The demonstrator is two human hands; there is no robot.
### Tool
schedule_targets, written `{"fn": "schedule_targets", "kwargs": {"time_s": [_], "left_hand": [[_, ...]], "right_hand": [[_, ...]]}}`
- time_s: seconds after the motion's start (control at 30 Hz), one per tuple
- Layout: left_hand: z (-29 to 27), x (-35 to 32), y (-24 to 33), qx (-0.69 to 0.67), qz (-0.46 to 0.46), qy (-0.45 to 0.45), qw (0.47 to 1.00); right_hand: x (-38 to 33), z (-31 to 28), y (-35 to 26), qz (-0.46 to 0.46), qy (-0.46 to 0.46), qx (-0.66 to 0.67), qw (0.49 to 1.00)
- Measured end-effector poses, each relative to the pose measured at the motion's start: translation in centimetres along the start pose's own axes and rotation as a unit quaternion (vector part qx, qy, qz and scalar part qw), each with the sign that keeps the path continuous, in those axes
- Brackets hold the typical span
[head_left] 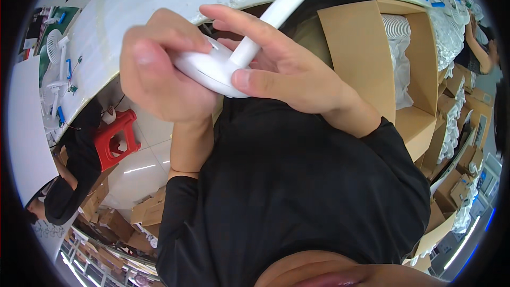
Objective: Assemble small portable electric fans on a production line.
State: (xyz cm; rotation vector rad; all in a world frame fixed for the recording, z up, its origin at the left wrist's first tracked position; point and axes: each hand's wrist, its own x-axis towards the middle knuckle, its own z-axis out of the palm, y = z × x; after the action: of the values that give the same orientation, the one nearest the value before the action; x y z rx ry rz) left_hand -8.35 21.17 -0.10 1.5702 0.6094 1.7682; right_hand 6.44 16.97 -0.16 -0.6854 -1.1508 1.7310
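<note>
Both hands' grip hides most of the white fan base [210, 72].

The white round-based fan stand [223, 69] is smooth, glossy plastic; the brown open box [366, 58] is matt cardboard; the red stool [114, 138] is shiny plastic.

Fan base [212, 69] sits between left hand [159, 69] and right hand [287, 69], below the desk [159, 0] edge; carton [372, 58] right.

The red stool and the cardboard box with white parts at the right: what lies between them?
In the head view, the person's black-sleeved torso and forearms fill the stretch between the red stool and the cardboard box.
</note>
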Motion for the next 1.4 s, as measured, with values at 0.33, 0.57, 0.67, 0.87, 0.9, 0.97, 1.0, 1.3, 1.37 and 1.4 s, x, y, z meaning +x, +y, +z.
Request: {"fn": "schedule_targets", "kwargs": {"time_s": [0.33, 0.57, 0.67, 0.87, 0.9, 0.97, 1.0, 1.3, 1.37, 1.4], "left_hand": [[4.4, -4.4, 9.6, 0.183, 0.067, -0.045, 0.98], [6.2, -8.3, 9.6, 0.075, -0.112, 0.121, 0.983], [6.0, -8.0, 10.1, 0.017, -0.111, 0.068, 0.991], [5.9, -8.9, 12.0, 0.033, -0.057, -0.015, 0.998], [5.9, -9.2, 12.4, 0.057, -0.038, -0.026, 0.997], [5.6, -10.2, 12.5, 0.053, -0.028, -0.027, 0.998], [5.4, -10.6, 12.4, 0.048, -0.017, -0.026, 0.998], [6.1, -9.5, 12.7, 0.011, -0.05, -0.041, 0.998], [6.4, -9.5, 13.0, 0.074, -0.048, -0.042, 0.995], [6.4, -9.4, 13.0, 0.106, -0.047, -0.042, 0.992]], "right_hand": [[-7.9, 1.5, -3.1, 0.049, -0.1, 0.053, 0.992], [-13.6, 2.3, 1.0, -0.039, -0.054, 0.115, 0.991], [-13.4, 2.6, -0.1, 0.024, -0.04, 0.148, 0.988], [-13.3, 3.8, -0.8, 0.086, -0.039, 0.134, 0.986], [-13.5, 4.0, -0.7, 0.084, -0.045, 0.118, 0.988], [-14.1, 4.3, 0.2, 0.074, -0.046, 0.113, 0.99], [-14.4, 4.4, 0.6, 0.065, -0.049, 0.107, 0.991], [-14.6, 4.0, -0.2, 0.044, -0.059, 0.15, 0.986], [-14.0, 3.9, -1.3, 0.067, -0.058, 0.134, 0.987], [-13.8, 3.9, -1.5, 0.079, -0.058, 0.126, 0.987]]}}
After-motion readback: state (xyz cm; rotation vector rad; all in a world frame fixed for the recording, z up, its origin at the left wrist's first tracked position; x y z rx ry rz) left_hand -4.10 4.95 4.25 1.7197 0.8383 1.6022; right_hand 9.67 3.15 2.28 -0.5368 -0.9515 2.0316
